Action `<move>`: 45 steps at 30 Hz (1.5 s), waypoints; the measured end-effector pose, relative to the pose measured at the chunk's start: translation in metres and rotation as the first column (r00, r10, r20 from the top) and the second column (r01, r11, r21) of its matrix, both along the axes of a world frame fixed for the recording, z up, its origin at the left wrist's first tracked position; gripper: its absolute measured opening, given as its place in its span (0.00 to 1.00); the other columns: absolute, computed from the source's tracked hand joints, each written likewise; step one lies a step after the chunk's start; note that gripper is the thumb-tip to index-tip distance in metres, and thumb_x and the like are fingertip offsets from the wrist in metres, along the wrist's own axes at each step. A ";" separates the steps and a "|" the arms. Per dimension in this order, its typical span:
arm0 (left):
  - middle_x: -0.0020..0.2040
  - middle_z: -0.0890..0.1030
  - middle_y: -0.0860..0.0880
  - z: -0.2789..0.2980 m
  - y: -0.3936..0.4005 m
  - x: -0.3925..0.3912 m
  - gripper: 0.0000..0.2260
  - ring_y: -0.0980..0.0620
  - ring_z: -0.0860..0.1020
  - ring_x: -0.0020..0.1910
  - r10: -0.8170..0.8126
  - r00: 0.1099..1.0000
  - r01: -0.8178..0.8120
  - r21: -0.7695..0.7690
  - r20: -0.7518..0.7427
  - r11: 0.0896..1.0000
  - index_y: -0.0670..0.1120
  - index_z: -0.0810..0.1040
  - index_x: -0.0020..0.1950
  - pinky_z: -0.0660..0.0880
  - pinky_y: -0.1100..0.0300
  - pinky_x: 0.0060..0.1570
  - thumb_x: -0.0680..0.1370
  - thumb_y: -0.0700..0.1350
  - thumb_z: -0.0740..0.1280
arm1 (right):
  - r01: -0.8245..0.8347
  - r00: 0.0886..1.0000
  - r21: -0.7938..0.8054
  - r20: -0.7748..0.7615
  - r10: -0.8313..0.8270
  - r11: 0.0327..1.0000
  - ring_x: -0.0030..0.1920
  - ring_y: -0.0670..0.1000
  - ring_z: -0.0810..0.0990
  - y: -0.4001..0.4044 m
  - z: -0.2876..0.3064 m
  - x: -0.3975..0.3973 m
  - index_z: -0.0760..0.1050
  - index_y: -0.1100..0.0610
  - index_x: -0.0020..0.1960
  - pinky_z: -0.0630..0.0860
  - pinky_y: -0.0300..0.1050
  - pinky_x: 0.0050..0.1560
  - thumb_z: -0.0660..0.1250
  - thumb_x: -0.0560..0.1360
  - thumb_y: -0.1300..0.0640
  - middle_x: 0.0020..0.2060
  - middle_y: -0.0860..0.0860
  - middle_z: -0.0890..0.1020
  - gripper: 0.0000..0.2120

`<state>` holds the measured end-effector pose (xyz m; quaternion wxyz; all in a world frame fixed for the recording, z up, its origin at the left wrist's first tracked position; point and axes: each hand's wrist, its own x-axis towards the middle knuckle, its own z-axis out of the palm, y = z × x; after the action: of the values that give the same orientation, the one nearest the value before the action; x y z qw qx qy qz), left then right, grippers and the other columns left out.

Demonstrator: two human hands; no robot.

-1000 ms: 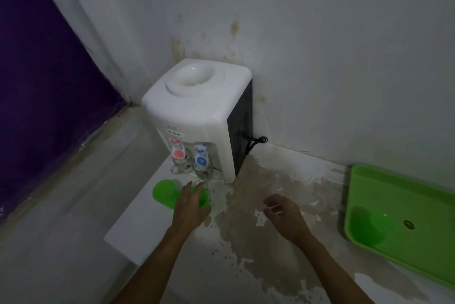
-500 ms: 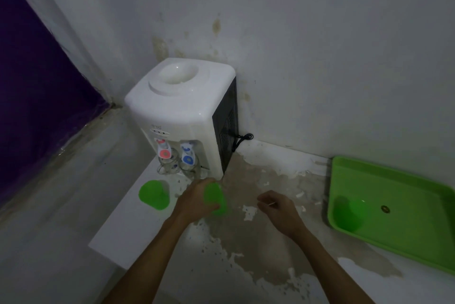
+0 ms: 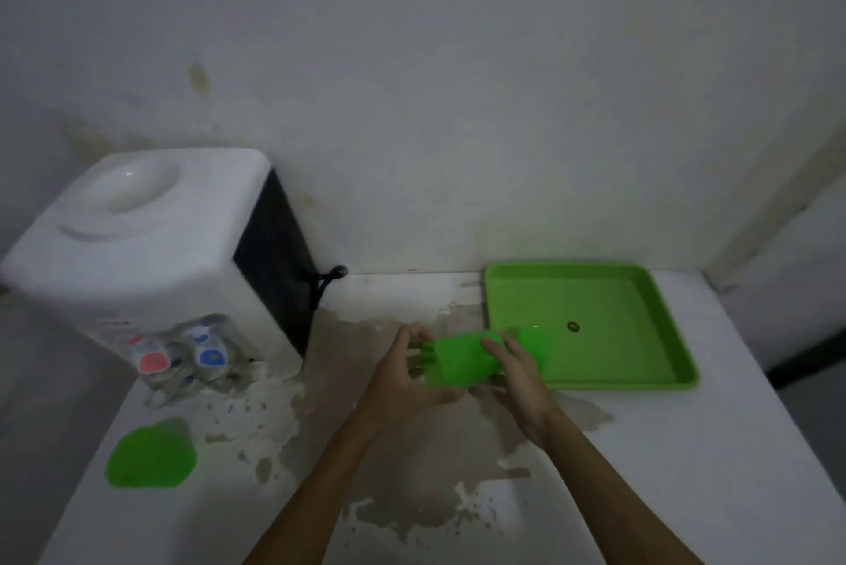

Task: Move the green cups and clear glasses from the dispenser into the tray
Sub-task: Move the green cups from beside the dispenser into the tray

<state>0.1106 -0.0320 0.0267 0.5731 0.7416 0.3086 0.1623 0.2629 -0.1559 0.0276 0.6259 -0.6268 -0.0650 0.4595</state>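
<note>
I have carried one green cup (image 3: pixel 458 360) from the water dispenser (image 3: pixel 151 253) over to the left edge of the green tray (image 3: pixel 641 335), so this cup is nearly home. My left hand (image 3: pixel 403 376) cups it from below and my right hand (image 3: pixel 515 365) wraps its other end. Another green cup (image 3: pixel 151 457) waits near the bench's (image 3: pixel 686 450) left edge, and the clear glasses (image 3: pixel 183 374) under the taps are too blurry to count.

- Dim, flat indoor light; no lamp or window visible, shadows faint.
- Overall softness and grain; the green cup (image 3: pixel 460 360) and dispenser (image 3: pixel 151 253) taps smear with motion blur.
- Wide-angle bending curves the wall (image 3: pixel 458 83) and table (image 3: pixel 686 450) edges outward.
</note>
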 end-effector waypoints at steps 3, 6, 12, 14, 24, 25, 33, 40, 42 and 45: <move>0.57 0.78 0.51 -0.010 -0.015 0.025 0.35 0.56 0.82 0.50 -0.101 0.995 0.100 -0.026 -0.019 0.995 0.47 0.72 0.59 0.80 0.60 0.49 0.58 0.49 0.85 | 0.081 0.992 -0.080 0.107 -0.072 0.994 0.56 0.52 0.81 -0.021 -0.006 0.023 0.75 0.53 0.66 0.81 0.47 0.45 0.70 0.75 0.50 0.60 0.54 0.81 0.20; 0.58 0.79 0.54 -0.018 -0.024 0.045 0.33 0.59 0.81 0.54 -0.195 0.980 0.195 -0.012 -0.040 0.981 0.54 0.74 0.60 0.79 0.64 0.49 0.59 0.51 0.84 | 0.184 0.939 -0.147 0.319 -0.130 0.972 0.57 0.55 0.80 -0.044 -0.012 0.046 0.78 0.53 0.60 0.78 0.57 0.59 0.74 0.73 0.51 0.59 0.56 0.82 0.17; 0.56 0.78 0.52 -0.031 -0.032 0.073 0.33 0.51 0.81 0.51 -0.254 0.962 0.251 -0.045 -0.096 0.967 0.52 0.74 0.65 0.82 0.51 0.53 0.63 0.51 0.83 | 0.311 0.654 -0.421 0.745 0.129 0.852 0.58 0.57 0.78 -0.081 -0.011 0.088 0.73 0.47 0.65 0.78 0.54 0.54 0.74 0.69 0.42 0.59 0.54 0.79 0.27; 0.54 0.78 0.51 -0.035 -0.030 0.076 0.30 0.50 0.81 0.51 -0.240 0.965 0.236 -0.046 -0.109 0.971 0.51 0.75 0.65 0.82 0.51 0.53 0.66 0.46 0.83 | 0.345 0.566 -0.426 0.805 0.177 0.836 0.58 0.59 0.78 -0.082 -0.010 0.099 0.70 0.48 0.67 0.77 0.53 0.50 0.74 0.69 0.44 0.61 0.55 0.77 0.29; 0.56 0.79 0.40 -0.049 -0.005 0.081 0.24 0.40 0.81 0.55 -0.133 0.972 0.113 -0.109 -0.196 0.988 0.46 0.75 0.64 0.78 0.60 0.47 0.71 0.39 0.79 | 0.328 0.441 -0.501 0.831 0.339 0.801 0.41 0.56 0.76 -0.055 -0.032 0.130 0.69 0.57 0.47 0.69 0.45 0.41 0.77 0.69 0.58 0.58 0.58 0.75 0.17; 0.56 0.80 0.40 -0.051 -0.003 0.080 0.23 0.40 0.81 0.55 -0.128 0.972 0.107 -0.113 -0.199 0.988 0.47 0.76 0.64 0.78 0.63 0.46 0.72 0.39 0.78 | 0.324 0.448 -0.518 0.821 0.353 0.792 0.43 0.58 0.78 -0.054 -0.036 0.132 0.70 0.58 0.46 0.70 0.45 0.42 0.77 0.69 0.58 0.60 0.58 0.74 0.16; 0.54 0.81 0.40 -0.061 0.002 0.068 0.22 0.52 0.79 0.46 -0.106 0.973 0.082 -0.123 -0.203 0.989 0.57 0.74 0.58 0.76 0.71 0.42 0.72 0.37 0.77 | 0.300 0.521 -0.587 0.761 0.386 0.752 0.47 0.60 0.79 -0.061 -0.055 0.141 0.73 0.61 0.49 0.76 0.50 0.47 0.74 0.72 0.57 0.62 0.61 0.75 0.13; 0.55 0.81 0.41 -0.070 0.002 0.055 0.19 0.52 0.78 0.45 -0.091 0.971 0.065 -0.122 -0.221 0.990 0.46 0.77 0.62 0.77 0.68 0.42 0.73 0.37 0.76 | 0.300 0.466 -0.598 0.772 0.432 0.744 0.67 0.65 0.73 -0.057 -0.041 0.133 0.77 0.62 0.58 0.73 0.59 0.66 0.75 0.70 0.58 0.72 0.65 0.67 0.19; 0.53 0.81 0.43 -0.069 0.003 0.045 0.15 0.52 0.78 0.45 -0.086 0.971 0.056 -0.137 -0.223 0.989 0.47 0.80 0.57 0.77 0.67 0.41 0.73 0.36 0.76 | 0.328 0.420 -0.532 0.822 0.384 0.780 0.65 0.65 0.74 -0.054 -0.035 0.125 0.79 0.61 0.56 0.74 0.59 0.63 0.74 0.69 0.59 0.69 0.65 0.71 0.16; 0.49 0.81 0.45 -0.066 0.007 0.022 0.13 0.51 0.79 0.44 -0.030 0.975 -0.003 -0.147 -0.220 0.989 0.51 0.81 0.51 0.77 0.64 0.42 0.74 0.35 0.75 | 0.314 0.363 -0.384 0.894 0.264 0.868 0.53 0.60 0.80 -0.041 -0.022 0.103 0.79 0.59 0.50 0.78 0.53 0.50 0.73 0.70 0.60 0.57 0.59 0.79 0.09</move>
<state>0.1328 -0.0251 -0.0395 0.5890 0.7132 0.3765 0.0516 0.3662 -0.1968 0.0055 0.3012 -0.9124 -0.2766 0.0136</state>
